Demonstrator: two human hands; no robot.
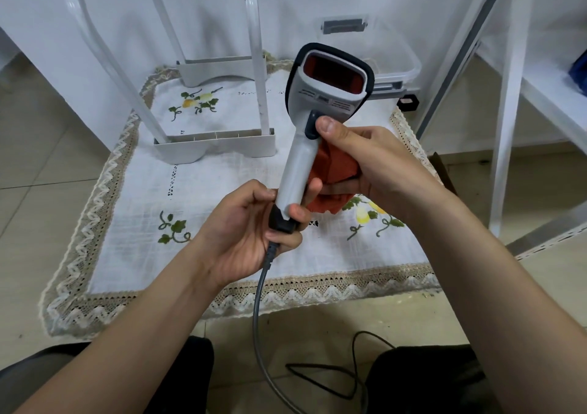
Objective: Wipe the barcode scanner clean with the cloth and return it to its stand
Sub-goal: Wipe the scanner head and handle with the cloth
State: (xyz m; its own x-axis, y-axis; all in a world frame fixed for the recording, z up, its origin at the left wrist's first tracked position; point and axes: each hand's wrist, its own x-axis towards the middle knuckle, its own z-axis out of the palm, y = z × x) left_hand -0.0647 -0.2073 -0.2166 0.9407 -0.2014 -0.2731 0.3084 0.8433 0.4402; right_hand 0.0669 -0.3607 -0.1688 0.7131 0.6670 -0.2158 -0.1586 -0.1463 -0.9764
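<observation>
The barcode scanner (pixel 320 96) is held in the air over the middle of the table (pixel 317 290), which is covered by a white embroidered tablecloth (pixel 222 172) with a lace border. The scanner stands nearly upright, leaning a little to the right. Its head is toward the table's far edge and its red window faces the camera.

The left hand (pixel 251 232) grips the bottom end of the white handle. Its fingers are curled round the black end cap, and the thumb lies across the front of it. A grey cable (pixel 259 293) leaves the cap through this hand and hangs past the table's near edge toward the floor.

The right hand (pixel 371 162) holds a bunched orange cloth (pixel 333 166) against the right side of the handle, fingers curled round the fabric. Its thumb tip rests on the dark trigger (pixel 310 124), just below the head. The cloth's lower fold hangs beside the left hand's fingertips.

On the table's far left part stands a white plastic frame (pixel 219 147). A clear lidded container (pixel 397 55) sits at the far right corner, behind the scanner's head.
</observation>
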